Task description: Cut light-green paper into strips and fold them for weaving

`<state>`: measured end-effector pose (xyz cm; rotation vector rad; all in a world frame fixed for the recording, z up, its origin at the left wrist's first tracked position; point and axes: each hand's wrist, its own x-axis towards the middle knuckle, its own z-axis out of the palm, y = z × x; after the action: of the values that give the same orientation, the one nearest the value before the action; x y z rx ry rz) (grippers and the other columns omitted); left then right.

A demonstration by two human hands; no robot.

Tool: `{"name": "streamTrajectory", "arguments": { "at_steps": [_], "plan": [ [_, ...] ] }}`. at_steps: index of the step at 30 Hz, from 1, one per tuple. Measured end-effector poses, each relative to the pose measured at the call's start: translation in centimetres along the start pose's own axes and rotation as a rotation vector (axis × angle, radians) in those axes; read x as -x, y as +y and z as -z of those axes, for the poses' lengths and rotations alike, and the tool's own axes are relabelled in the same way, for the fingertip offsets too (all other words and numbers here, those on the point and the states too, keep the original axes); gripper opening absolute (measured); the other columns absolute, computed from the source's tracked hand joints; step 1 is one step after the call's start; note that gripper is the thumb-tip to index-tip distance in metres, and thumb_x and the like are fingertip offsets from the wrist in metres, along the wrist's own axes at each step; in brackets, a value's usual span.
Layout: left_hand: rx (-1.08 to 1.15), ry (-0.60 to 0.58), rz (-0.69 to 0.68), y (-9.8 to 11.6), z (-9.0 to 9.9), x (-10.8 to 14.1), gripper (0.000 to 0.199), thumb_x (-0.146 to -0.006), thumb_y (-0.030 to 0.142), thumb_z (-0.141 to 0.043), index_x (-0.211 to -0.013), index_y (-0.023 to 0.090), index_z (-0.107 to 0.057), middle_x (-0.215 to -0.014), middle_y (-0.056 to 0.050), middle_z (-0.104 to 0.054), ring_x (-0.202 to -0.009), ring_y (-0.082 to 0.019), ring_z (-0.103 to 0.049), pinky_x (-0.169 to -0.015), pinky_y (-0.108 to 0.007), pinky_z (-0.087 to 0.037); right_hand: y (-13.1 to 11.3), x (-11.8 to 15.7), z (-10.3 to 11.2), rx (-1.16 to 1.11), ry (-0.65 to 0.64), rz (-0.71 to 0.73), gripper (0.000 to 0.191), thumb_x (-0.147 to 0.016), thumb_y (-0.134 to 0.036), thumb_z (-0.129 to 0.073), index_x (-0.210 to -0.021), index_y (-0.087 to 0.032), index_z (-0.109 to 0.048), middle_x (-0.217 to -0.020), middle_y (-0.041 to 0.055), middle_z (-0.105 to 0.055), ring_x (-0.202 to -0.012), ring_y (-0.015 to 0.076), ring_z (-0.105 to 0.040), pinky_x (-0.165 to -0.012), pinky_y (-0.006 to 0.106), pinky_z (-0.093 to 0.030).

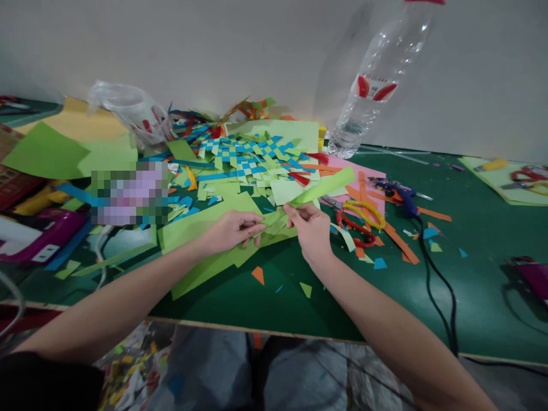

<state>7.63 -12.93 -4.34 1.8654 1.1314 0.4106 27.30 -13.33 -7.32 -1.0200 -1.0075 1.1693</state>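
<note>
Near the middle of the green table, both hands meet at a light green paper strip point(327, 187). My right hand point(309, 225) pinches it between thumb and fingers, and its broad end sticks up to the right. My left hand point(240, 229) has thumb and fingers closed at the strip's left part, which is thin and partly hidden by the fingers. Beneath the hands lie green paper sheets point(194, 242). Behind them is a pile of blue and green woven paper pieces point(246, 153). Scissors with red and yellow handles point(363, 214) lie right of my right hand.
A tall plastic bottle point(370, 91) stands behind, leaning right. A blue glue gun point(402, 197) with a black cord lies at the right. A bagged cup point(143, 117) stands back left, and a purple device point(53, 234) lies far left. Paper scraps dot the table point(342, 311).
</note>
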Motion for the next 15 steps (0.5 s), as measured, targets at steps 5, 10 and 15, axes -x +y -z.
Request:
{"name": "streamTrajectory", "arguments": {
  "at_steps": [5,10,15],
  "plan": [
    [0.056,0.003,-0.014,-0.5,-0.3,0.0,0.028,-0.093,0.039,-0.053,-0.098,0.015,-0.066,-0.068,-0.002,-0.071,-0.044,-0.006,-0.052,-0.046,-0.016,-0.04,0.0,0.0,-0.1,-0.024,0.001,0.001,0.016,-0.071,-0.037,-0.082,-0.072,-0.024,-0.072,-0.073,0.0005,-0.075,-0.048,0.0098,-0.052,-0.05,0.028,-0.046],
    [0.072,-0.004,-0.016,-1.1,-0.4,-0.1,0.043,-0.092,0.043,-0.054,-0.121,0.013,-0.062,-0.067,-0.002,-0.07,-0.044,-0.007,-0.051,-0.045,-0.018,-0.041,0.0,0.0,0.0,0.015,-0.004,-0.019,0.021,-0.07,-0.04,-0.081,-0.072,-0.023,-0.071,-0.071,0.0009,-0.075,-0.048,0.0104,-0.053,-0.051,0.029,-0.048],
    [0.068,-0.016,-0.021,-1.2,-0.2,0.0,0.045,-0.093,0.044,-0.054,-0.125,0.013,-0.06,-0.066,-0.002,-0.07,-0.044,-0.008,-0.051,-0.045,-0.018,-0.042,0.0,0.0,0.1,0.027,-0.035,-0.046,0.022,-0.072,-0.041,-0.08,-0.075,-0.021,-0.072,-0.069,0.0006,-0.073,-0.05,0.0109,-0.056,-0.058,0.03,-0.052]
  ]
}}
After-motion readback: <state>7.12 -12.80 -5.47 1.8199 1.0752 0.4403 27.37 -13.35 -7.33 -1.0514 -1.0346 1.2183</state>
